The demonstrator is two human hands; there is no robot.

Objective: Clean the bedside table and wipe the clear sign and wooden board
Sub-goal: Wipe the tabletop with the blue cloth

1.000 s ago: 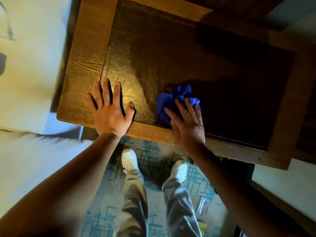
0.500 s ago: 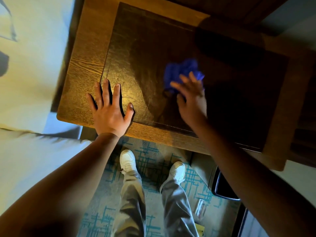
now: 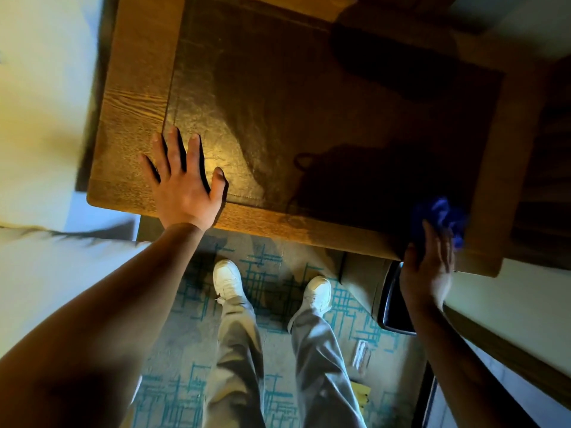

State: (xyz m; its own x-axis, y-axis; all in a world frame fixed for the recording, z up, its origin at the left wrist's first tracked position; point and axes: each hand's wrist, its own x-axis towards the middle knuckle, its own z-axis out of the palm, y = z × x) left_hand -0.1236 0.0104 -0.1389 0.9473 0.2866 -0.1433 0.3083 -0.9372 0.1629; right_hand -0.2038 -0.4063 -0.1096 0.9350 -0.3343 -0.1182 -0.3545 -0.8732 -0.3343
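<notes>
Right hand [image 3: 428, 267] grips the blue cloth [image 3: 440, 216] at the table's [image 3: 133, 118] near right corner. Left hand [image 3: 185, 183] lies open, flat by the near left corner. Cloth's soft and light, so bunch it anywhere.

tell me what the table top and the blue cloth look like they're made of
Table top: wood, going by the visible grain on its border; the darker inset panel has a textured sheen, maybe leather or laminate. Blue cloth: soft crumpled fabric, possibly microfibre.
</notes>
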